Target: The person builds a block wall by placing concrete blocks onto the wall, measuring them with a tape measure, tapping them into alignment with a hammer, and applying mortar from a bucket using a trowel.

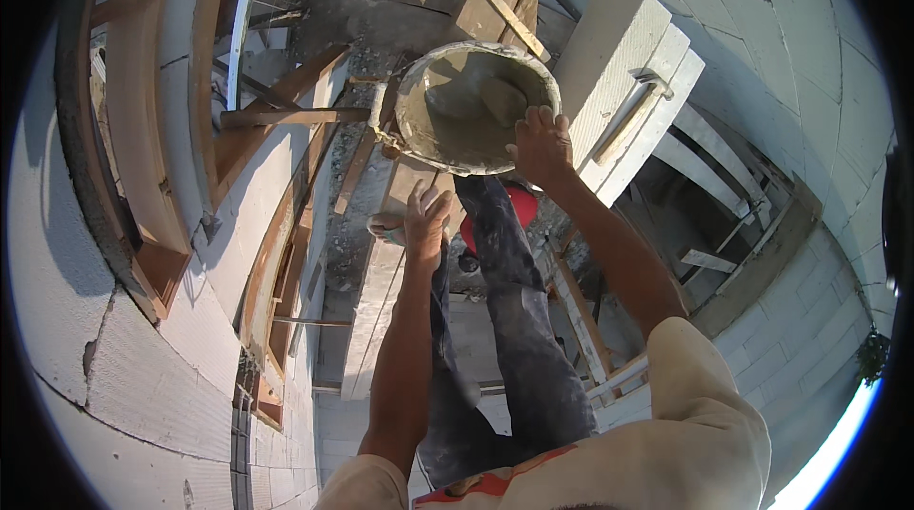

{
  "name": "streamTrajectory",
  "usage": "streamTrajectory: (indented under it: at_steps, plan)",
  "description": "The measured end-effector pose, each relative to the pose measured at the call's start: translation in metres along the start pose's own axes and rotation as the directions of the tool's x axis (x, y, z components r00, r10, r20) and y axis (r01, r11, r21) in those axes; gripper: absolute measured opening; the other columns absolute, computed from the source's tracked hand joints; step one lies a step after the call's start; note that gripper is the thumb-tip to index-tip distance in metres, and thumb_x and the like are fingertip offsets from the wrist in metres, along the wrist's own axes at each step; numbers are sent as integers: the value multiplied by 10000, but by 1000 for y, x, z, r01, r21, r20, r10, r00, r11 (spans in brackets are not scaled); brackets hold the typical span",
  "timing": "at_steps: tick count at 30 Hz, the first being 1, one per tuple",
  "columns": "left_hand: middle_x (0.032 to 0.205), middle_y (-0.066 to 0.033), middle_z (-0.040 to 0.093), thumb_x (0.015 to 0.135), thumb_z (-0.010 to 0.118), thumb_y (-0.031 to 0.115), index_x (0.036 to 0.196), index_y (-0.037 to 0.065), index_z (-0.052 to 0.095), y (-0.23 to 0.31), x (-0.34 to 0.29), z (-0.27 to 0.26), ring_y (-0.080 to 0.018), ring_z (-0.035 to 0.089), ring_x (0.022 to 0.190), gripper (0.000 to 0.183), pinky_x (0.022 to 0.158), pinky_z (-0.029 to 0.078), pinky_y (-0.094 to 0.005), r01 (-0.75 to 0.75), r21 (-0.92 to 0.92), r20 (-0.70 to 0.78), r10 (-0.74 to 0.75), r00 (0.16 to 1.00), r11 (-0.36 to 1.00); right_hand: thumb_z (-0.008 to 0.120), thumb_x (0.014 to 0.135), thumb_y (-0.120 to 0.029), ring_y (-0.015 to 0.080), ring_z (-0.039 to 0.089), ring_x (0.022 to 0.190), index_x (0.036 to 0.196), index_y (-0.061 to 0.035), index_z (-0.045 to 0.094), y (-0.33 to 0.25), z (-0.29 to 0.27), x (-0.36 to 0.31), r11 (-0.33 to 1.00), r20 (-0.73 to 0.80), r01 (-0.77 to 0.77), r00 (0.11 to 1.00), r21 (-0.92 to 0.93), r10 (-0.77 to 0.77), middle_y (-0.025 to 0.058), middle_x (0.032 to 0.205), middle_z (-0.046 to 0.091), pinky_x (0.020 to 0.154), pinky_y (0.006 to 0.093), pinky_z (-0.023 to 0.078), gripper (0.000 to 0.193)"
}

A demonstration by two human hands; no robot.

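A wide, mortar-smeared bucket (pixel 409 91) stands in front of me with wet grey mortar (pixel 462 134) inside. A lump, perhaps a tool caked in mortar, rises from the mortar near the right side; its kind does not show. My right hand (pixel 543 143) grips the bucket's near right rim, fingers curled over the edge. Just below the near left rim, my left hand (pixel 428 217) is raised with its fingers apart, holding nothing. The bucket's handle (pixel 383 120) hangs at its left side.
Pale blocks (pixel 609 48) are stacked at the right, with a hammer (pixel 628 115) lying on top. My feet are on narrow boards (pixel 381 320). Wooden frames (pixel 152 129) and a block wall (pixel 114 348) rise at the left. Something red (pixel 522 205) sits behind my leg.
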State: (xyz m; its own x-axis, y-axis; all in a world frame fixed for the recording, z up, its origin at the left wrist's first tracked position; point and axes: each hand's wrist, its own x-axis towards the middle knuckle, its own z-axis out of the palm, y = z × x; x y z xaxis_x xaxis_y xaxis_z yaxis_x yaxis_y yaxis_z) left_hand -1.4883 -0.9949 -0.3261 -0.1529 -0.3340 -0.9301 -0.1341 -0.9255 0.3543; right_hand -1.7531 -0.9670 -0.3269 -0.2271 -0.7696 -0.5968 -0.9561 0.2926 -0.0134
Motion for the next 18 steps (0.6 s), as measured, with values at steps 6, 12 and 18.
streamTrajectory:
  at_steps: [6, 12, 18]
  plan:
    - [1271, -146, 620, 854, 831, 161, 1368, -19, 506, 36, 49, 61, -249, 642, 1113, 634, 976, 525, -368, 38, -329, 6, -38, 999, 944, 694, 881, -250, 278, 520, 1159, 1202, 15, 685, -4, 11, 48, 939, 327, 23, 940, -344, 97, 174, 1228, 596, 942, 445, 424, 417]
    - [1119, -106, 624, 713, 675, 13, 1246, -61, 572, 71, 26, 52, -202, 588, 954, 548, 893, 486, -309, -154, -312, -82, 134, 988, 938, 607, 951, -175, 363, 729, 964, 1150, 43, 537, -16, -95, 6, 996, 462, -80, 885, 38, 54, 190, 1031, 666, 758, 479, 612, 304]
    - [744, -92, 525, 685, 686, 113, 844, -25, 511, 111, -121, 51, -211, 482, 670, 274, 633, 444, -365, -315, 123, -87, 326, 941, 941, 679, 896, -128, 298, 751, 901, 1095, -31, 584, -42, -183, -92, 970, 181, 237, 958, -53, -224, 130, 986, 680, 698, 414, 628, 241]
